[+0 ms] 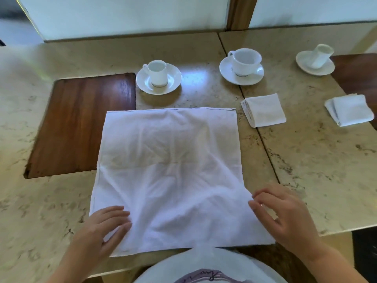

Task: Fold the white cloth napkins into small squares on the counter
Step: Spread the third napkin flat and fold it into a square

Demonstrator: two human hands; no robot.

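one creased white napkin (pixel 169 160), unfolded

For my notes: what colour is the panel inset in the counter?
Dark reddish-brown wood grain panel, head view.

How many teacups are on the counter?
3, each on a saucer: left cup beyond the open napkin, middle cup to its right, right cup far right. More may sit outside the view.
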